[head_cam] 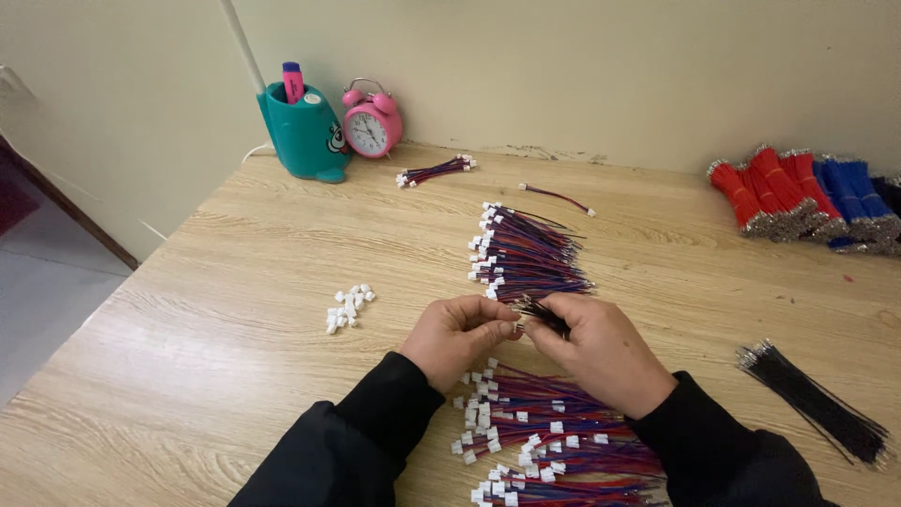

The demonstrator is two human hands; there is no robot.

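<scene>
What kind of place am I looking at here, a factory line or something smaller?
Probably a small home or workshop bench for hand wire assembly: a plain wooden table against a wall, piles of red-and-blue connector leads, bundled wires, and a pink alarm clock.

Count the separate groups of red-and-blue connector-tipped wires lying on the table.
5: a small bundle beside the pink alarm clock, a single lead right of it, a fanned pile mid-table, and two piles under the wrists, the nearest cropped.

Left hand (457, 338) and right hand (596, 347) pinch a black wire bundle (542, 314) together above the wooden table (235, 282). Red-blue connector wires (526, 253) lie just beyond.
</scene>
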